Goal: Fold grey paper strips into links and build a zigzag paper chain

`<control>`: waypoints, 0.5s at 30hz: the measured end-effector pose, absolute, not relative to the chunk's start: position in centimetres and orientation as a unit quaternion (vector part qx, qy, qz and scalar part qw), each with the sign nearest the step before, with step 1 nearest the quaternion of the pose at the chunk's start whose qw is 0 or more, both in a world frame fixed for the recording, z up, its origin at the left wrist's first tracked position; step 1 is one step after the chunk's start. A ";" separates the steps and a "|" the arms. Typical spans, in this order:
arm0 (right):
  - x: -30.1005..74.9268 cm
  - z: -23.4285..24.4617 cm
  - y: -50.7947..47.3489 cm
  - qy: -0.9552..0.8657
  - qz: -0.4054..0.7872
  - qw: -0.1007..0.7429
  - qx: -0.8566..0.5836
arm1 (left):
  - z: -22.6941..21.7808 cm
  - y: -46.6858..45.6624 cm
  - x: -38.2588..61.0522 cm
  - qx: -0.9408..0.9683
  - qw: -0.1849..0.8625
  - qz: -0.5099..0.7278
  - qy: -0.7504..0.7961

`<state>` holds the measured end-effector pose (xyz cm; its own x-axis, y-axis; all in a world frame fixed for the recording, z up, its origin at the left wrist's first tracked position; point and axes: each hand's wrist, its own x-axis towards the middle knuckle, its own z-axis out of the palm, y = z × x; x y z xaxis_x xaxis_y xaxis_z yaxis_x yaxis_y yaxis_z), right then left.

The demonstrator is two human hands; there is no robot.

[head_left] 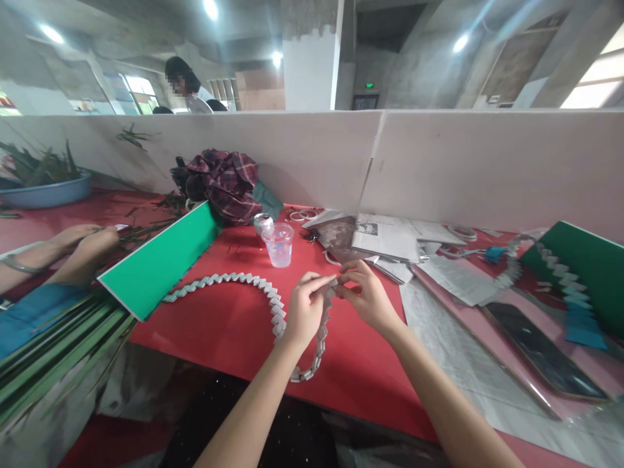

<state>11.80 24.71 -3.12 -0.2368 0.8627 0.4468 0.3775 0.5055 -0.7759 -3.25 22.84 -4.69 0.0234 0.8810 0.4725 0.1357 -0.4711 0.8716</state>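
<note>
A long chain of folded grey paper links (229, 279) curves across the red table (234, 331) and hangs over its front edge near my hands. My left hand (305, 309) pinches the chain's upper end with thumb and forefinger. My right hand (365, 296) pinches the same end from the other side, fingers closed on a link. Both hands meet above the table just in front of a pile of newspaper sheets (390, 240).
A clear plastic cup (279, 244) and a drinks can (263, 223) stand behind my hands. A green board (160, 263) leans at the left, beside another person's hands (85, 250) working long green leaves (53, 344). A phone (541, 351), another paper chain (550, 266) and green board lie right.
</note>
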 end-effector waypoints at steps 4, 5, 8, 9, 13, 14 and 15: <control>11.3 -3.0 24.6 -0.697 0.327 0.490 -0.408 | -4.4 22.7 -3.2 0.624 0.288 0.599 0.412; 11.1 -3.0 24.6 -0.693 0.331 0.497 -0.405 | -4.3 22.7 -3.1 0.623 0.274 0.605 0.414; 10.9 -2.9 24.3 -0.689 0.303 0.515 -0.410 | -4.2 22.3 -2.9 0.627 0.236 0.617 0.412; 10.8 -2.9 24.2 -0.687 0.291 0.523 -0.412 | -4.1 22.2 -2.8 0.632 0.225 0.618 0.410; 10.7 -2.7 23.7 -0.678 0.274 0.554 -0.398 | -4.0 21.9 -2.7 0.638 0.211 0.620 0.404; 10.7 -2.6 23.6 -0.677 0.272 0.558 -0.394 | -4.0 22.0 -2.8 0.631 0.224 0.624 0.404; 10.7 -2.6 23.6 -0.678 0.271 0.561 -0.391 | -4.1 22.0 -2.8 0.618 0.244 0.629 0.402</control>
<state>10.71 23.59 -2.59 -0.0661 0.8337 0.5482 0.2259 0.5477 -0.8056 -2.77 22.03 -4.10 -0.1160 0.8048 0.5820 0.1900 -0.5572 0.8084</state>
